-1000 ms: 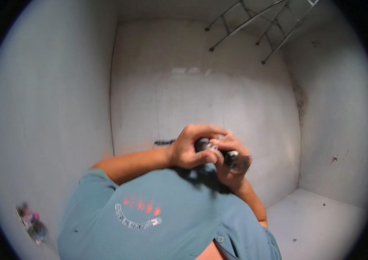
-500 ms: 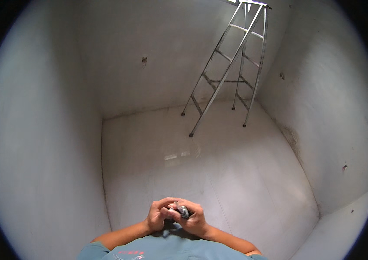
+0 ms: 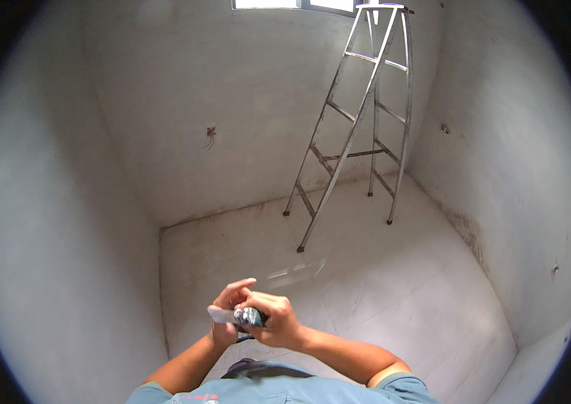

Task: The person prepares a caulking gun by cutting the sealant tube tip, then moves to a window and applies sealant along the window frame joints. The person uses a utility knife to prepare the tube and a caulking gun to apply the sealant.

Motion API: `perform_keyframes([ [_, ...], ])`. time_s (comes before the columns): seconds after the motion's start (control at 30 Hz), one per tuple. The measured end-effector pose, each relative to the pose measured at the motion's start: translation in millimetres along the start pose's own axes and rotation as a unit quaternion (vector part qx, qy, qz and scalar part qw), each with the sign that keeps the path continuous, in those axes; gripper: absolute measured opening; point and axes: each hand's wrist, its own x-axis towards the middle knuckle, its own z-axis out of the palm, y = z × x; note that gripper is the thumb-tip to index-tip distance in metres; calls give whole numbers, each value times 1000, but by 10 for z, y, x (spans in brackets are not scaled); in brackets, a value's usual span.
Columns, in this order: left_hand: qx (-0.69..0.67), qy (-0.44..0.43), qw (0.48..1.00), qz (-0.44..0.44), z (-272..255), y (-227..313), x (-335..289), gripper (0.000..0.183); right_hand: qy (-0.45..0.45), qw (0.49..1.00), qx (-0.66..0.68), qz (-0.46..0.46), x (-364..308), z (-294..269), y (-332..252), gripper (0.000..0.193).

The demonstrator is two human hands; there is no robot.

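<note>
In front of my body, my right hand point(image 3: 275, 319) is closed round the dark, mottled handle of what looks like a putty knife point(image 3: 222, 315). Its flat, pale blade points left, across the front of my left hand point(image 3: 230, 296). The left hand's fingers are partly stretched, with one fingertip reaching toward the right. Part of that palm is hidden behind the blade, and whether it touches the blade I cannot tell. A thin dark strip shows just below the hands; what it is cannot be made out.
A metal stepladder point(image 3: 346, 145) stands spread near the far right corner. Bare plastered walls surround a pale floor point(image 3: 393, 289). Loose wires stick out of a box point(image 3: 210, 133) in the far wall. A window point(image 3: 295, 4) shows at the top, and dark stains point(image 3: 467, 232) mark the right wall's foot.
My hands, earlier clasped together round the tool, have shifted a little left and up. The left fingers have loosened, and the blade now shows. The view has tilted up, bringing in the window.
</note>
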Motion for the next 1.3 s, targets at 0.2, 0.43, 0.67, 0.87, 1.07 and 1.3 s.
perform_keyframes([
  [0.2, -79, 18, 996, 34, -470, -439, 1002, 124, -7, 999, -31, -27, 1156, -299, 510, 20],
  [0.43, -16, -114, 992, -58, -1086, -1272, 1923, 56, 55, 998, -40, 18, 2459, -572, 1199, 31],
  [0.67, 113, -183, 969, -122, -1762, -2091, 2975, 39, 208, 968, 84, 112, 2942, -965, 2104, 24],
  [0.87, 55, -272, 942, -187, -2043, -2475, 3908, 59, 310, 879, 157, 327, 2884, -1130, 3641, 28],
  [1.07, 102, -247, 938, -223, -2145, -2796, 4799, 37, 155, 962, -45, 221, 3321, -1265, 4972, 38],
  [1.3, 97, -175, 954, -222, -2374, -3053, 5714, 60, 172, 963, -193, 78, 4054, -2248, 5725, 64],
])
